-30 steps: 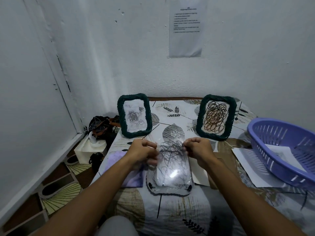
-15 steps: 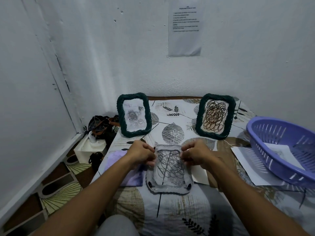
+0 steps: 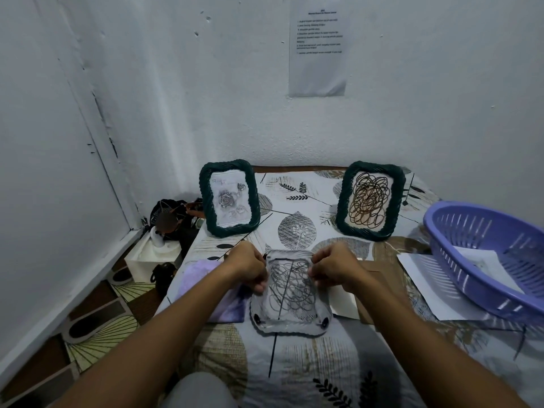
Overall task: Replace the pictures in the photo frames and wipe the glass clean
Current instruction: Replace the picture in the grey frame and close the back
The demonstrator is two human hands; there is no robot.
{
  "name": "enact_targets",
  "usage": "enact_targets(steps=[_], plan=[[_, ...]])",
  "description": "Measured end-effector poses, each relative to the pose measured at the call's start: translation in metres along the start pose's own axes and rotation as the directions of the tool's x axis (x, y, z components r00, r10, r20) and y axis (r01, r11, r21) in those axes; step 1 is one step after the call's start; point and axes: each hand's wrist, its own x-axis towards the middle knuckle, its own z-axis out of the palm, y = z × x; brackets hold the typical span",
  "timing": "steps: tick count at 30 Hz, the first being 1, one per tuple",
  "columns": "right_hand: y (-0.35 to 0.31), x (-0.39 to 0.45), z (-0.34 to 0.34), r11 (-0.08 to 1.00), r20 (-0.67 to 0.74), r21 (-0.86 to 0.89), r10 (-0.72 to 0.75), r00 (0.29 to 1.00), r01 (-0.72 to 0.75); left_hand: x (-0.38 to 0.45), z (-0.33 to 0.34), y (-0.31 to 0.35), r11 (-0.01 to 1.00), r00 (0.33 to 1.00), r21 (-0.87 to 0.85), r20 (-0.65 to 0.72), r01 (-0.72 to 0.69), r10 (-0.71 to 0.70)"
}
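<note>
Your left hand (image 3: 248, 267) and right hand (image 3: 334, 267) pinch the scribbled clear sheet (image 3: 290, 285) over the face-down frame (image 3: 290, 325); next seat it flat.

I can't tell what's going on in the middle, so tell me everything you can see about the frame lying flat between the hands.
The flat frame lies face down on the leaf-print cloth, its pale, wavy-edged back showing, with two dark clips at the near corners. A see-through sheet bearing a dark scribble drawing sits over its opening. The left hand and the right hand pinch the sheet's far corners. A purple cloth lies beside it on the left.
</note>
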Motion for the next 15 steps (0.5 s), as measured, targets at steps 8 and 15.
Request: enact_targets(steps=[8,15], plan=[[-0.002,0.0001,0.0014,0.999,-0.007,-0.054,-0.002,1.0,0.001,0.0016,0.0032,0.0044,0.992,1.0,0.123,0.025,0.006,-0.009],[-0.0004,0.0017,0.0015,0.999,-0.009,-0.051,-0.014,1.0,0.014,0.0002,0.0017,0.0056,0.988,1.0,0.156,0.024,-0.004,0.001]])
